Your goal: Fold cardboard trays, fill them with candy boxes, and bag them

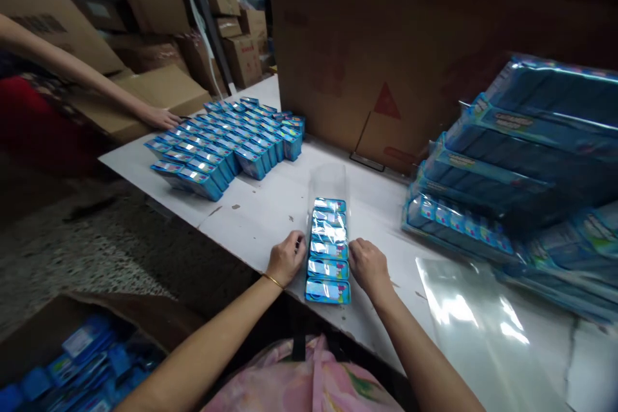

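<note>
A row of several small blue boxes (329, 250) lies on the white table before me. The far part of the row is inside a clear plastic bag (328, 179), whose unfilled end points away from me. My left hand (288, 257) is closed at the row's left side, its fingers curled at the bag's edge. On the right side, my right hand (367, 264) is closed in the same way against the bag's other edge. The fingertips are partly hidden. The nearest boxes stick out towards me at the table's front edge.
Many blue boxes (226, 141) stand grouped at the left, where another person's hand (164, 118) touches them. Wrapped packs (502, 122) are stacked at right, beside flat clear plastic bags (463, 302). A large carton (328, 45) stands behind; an open carton (140, 309) holds blue boxes lower left.
</note>
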Tool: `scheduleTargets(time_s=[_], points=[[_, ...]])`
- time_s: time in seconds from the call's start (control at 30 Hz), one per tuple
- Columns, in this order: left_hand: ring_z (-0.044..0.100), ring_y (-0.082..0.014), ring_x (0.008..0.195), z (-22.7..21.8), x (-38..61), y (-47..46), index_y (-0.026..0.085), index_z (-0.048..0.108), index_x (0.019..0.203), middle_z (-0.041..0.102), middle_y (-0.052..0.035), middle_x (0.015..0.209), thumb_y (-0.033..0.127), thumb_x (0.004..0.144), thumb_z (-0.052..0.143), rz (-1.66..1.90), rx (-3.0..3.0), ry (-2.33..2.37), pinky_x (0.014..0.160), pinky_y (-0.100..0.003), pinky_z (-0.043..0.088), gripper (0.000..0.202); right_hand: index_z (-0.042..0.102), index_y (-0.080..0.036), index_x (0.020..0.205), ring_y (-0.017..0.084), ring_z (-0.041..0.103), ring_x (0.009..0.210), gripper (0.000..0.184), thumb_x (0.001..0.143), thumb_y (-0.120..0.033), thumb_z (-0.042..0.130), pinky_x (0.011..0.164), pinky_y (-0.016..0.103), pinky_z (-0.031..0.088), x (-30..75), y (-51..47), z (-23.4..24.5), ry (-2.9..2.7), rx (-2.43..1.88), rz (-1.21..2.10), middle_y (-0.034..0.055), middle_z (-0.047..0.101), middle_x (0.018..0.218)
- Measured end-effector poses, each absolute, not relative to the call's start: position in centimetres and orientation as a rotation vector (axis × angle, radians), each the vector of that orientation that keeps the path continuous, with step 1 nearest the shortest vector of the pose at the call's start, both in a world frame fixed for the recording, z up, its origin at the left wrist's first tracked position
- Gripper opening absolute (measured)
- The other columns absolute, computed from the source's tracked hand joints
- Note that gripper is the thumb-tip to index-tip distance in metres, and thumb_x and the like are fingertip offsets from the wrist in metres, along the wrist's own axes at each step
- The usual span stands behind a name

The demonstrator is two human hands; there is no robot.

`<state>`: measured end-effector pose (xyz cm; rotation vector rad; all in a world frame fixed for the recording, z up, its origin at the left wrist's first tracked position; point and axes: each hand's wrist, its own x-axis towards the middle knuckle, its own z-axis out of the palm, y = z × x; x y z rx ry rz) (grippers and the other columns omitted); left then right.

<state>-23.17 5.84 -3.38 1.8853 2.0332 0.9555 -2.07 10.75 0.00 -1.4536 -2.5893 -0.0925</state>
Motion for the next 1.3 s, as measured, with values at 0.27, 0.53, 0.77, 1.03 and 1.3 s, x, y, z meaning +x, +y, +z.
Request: scheduleTargets(time_s=[0.27,0.53,0.77,1.03,1.3], points=[[0.058,-0.0144,0.063,-3.3,-23.5,5.7,0.020,0.054,0.074,0.061,-0.0040,0.070,0.026,0.086,0.034,0.630,2.147,2.116,0.055,-0.024,0.040,0.024,0.054,-0.021,0.069,0.016,0.054,0.065,0.017,0.082,-0.021,0.043,0.058,0.027,0.029,-1.8,10.9,-1.9,-2.604,-1.407,-0.063,0.0039,0.059,0.069],[0.054,-0.0145,0.058,-3.0,-24.7,1.3,0.018,0.052,0.071,0.057,-0.0035,0.065,0.018,0.084,0.037,0.457,2.552,1.859,0.055,-0.026,0.039,0.020,0.054,-0.021,0.066,0.016,0.050,0.064,0.022,0.082,-0.019,0.041,0.061,0.030,0.030,0.6,6.6,-0.7,-2.708,-1.224,-0.048,0.0032,0.056,0.066],[0.049,-0.0133,0.054,-2.7,-24.3,-4.8,0.020,0.052,0.070,0.055,-0.0020,0.062,0.015,0.082,0.039,0.417,2.683,1.522,0.051,-0.028,0.035,0.018,0.051,-0.022,0.065,0.016,0.046,0.061,0.017,0.078,-0.015,0.044,0.059,0.030,0.031,2.7,-0.5,-1.1,-2.684,-1.109,0.080,0.0022,0.052,0.062],[0.055,-0.0125,0.057,-1.9,-23.3,-3.0,0.015,0.053,0.086,0.059,-0.0028,0.068,0.020,0.081,0.048,0.803,2.532,1.774,0.056,-0.025,0.041,0.010,0.050,-0.018,0.064,0.013,0.041,0.054,0.016,0.080,-0.017,0.047,0.055,0.029,0.027,1.1,0.8,-0.4,-2.392,-1.179,-0.238,0.0010,0.047,0.056],[0.060,-0.0135,0.077,-1.0,-23.3,-1.8,0.017,0.053,0.093,0.064,-0.0049,0.082,0.016,0.079,0.050,1.031,2.514,1.617,0.073,-0.025,0.045,0.014,0.056,-0.018,0.093,0.011,0.046,0.061,0.015,0.081,-0.014,0.049,0.058,0.026,0.030,0.9,1.7,0.9,-2.422,-1.012,-0.123,0.0007,0.055,0.067]])
